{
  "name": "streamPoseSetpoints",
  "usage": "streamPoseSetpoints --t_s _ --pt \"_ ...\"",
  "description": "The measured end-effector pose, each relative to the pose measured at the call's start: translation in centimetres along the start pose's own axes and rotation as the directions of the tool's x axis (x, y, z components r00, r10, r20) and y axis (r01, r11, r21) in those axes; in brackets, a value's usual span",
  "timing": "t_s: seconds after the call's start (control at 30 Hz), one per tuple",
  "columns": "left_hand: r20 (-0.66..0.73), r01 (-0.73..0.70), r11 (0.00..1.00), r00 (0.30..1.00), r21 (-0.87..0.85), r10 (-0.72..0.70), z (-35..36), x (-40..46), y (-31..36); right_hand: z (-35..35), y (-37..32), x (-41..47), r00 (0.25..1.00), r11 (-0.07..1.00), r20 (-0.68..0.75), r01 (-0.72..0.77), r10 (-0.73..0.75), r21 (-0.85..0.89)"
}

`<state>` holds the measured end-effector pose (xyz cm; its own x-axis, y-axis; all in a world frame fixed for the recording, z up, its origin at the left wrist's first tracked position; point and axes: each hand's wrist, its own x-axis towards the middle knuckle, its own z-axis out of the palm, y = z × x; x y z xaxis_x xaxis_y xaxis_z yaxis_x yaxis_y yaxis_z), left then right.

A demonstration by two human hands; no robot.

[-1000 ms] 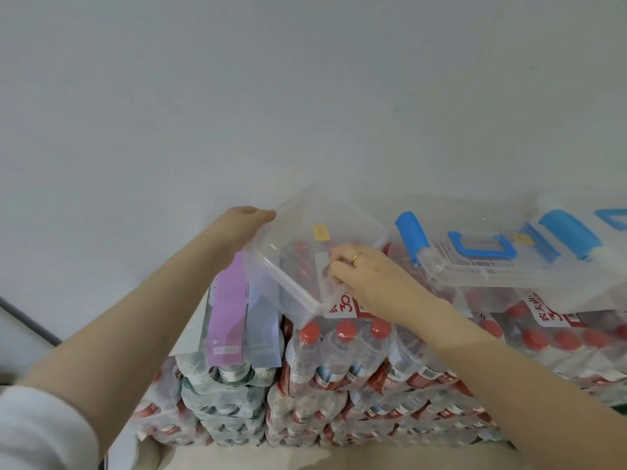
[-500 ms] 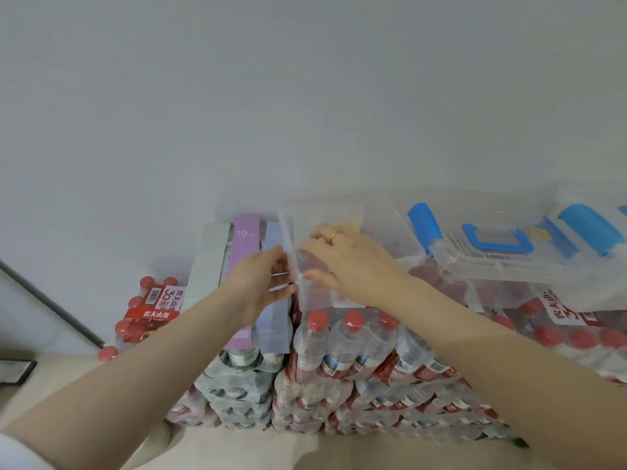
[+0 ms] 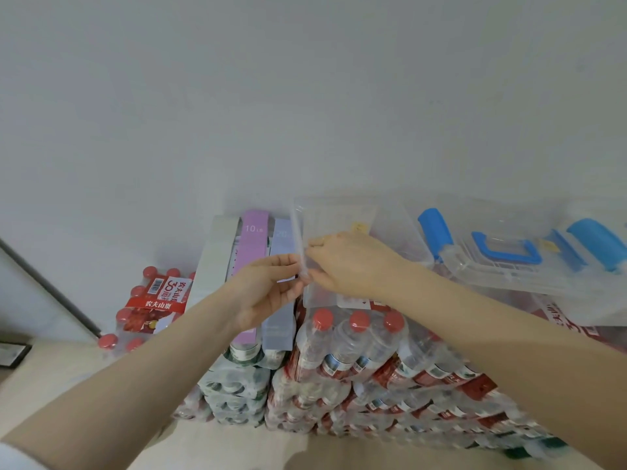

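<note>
A clear plastic box (image 3: pixel 339 215) without a lid sits on top of stacked packs of red-capped water bottles (image 3: pixel 353 337), against the white wall. My right hand (image 3: pixel 349 262) grips the box's left wall from inside, fingers curled over the rim. My left hand (image 3: pixel 268 290) meets that same left rim from outside, its fingertips pinching the edge near the front corner. Both hands nearly touch at the rim.
To the right lies a clear lidded box (image 3: pixel 502 266) with blue latches and handle. Flat purple and pale boxes (image 3: pixel 251 252) rest on a stack of green-capped bottle packs (image 3: pixel 237 378). A lower pack of red-capped bottles (image 3: pixel 152 307) sits at the left by the wall.
The clear box was tilted up and held at both ends; it now sits flat on the bottle packs. My left hand moved from its far left corner to the near left rim beside my right hand.
</note>
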<state>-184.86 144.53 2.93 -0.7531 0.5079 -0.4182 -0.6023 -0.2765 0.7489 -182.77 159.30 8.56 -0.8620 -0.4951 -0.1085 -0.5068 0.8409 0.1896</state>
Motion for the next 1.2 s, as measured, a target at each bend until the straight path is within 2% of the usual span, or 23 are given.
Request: streamPoseSetpoints --t_s 0.07,0.13,0.23,0.4,0.5,0.7,0.83,0.93,1.1,1.2 --pt "-0.005 -0.008 1.000 1.000 0.013 0.008 0.0 0.1 0.0 0.3 0.2 -0.3 1.000 1.000 -0.016 -0.002 0.002 0.031" --pt "0.007 -0.020 0.999 1.000 0.037 0.019 0.0 0.2 0.0 0.9 0.2 -0.2 0.999 1.000 -0.019 -0.028 0.028 -0.009" --pt "0.043 -0.052 0.994 0.998 0.091 0.049 0.0 0.4 0.1 2.3 -0.3 -0.1 0.987 0.965 -0.162 -0.036 -0.007 -0.261" --pt "0.092 -0.096 0.983 0.992 0.157 0.082 -0.3 0.9 0.0 3.7 -2.8 -0.1 0.954 0.849 -0.272 -0.246 0.126 -0.468" --pt "0.088 -0.119 0.969 0.991 0.215 0.102 -0.5 1.2 -0.1 4.0 -3.9 0.1 0.922 0.808 -0.328 -0.347 0.204 -0.475" --pt "0.085 -0.129 0.955 0.990 0.266 0.110 -0.4 1.7 0.3 4.9 -3.7 0.2 0.894 0.807 -0.403 -0.379 0.193 -0.453" --pt "0.111 -0.114 0.961 0.990 0.253 0.088 -0.8 2.0 0.5 4.6 -3.2 0.1 0.888 0.872 -0.427 -0.337 0.169 -0.355" --pt "0.109 -0.113 0.971 0.990 0.213 0.092 -1.1 2.2 0.7 4.1 0.0 -0.9 0.914 0.968 -0.359 -0.233 0.188 -0.088" --pt "0.096 -0.121 0.982 0.990 0.149 0.107 -0.7 2.1 0.7 3.1 3.3 -2.6 0.975 0.958 -0.122 -0.150 0.183 0.244" --pt "0.087 -0.127 0.983 0.989 0.135 0.116 -0.5 1.8 0.9 2.0 3.7 -0.7 0.994 0.952 -0.103 0.002 0.031 0.305"
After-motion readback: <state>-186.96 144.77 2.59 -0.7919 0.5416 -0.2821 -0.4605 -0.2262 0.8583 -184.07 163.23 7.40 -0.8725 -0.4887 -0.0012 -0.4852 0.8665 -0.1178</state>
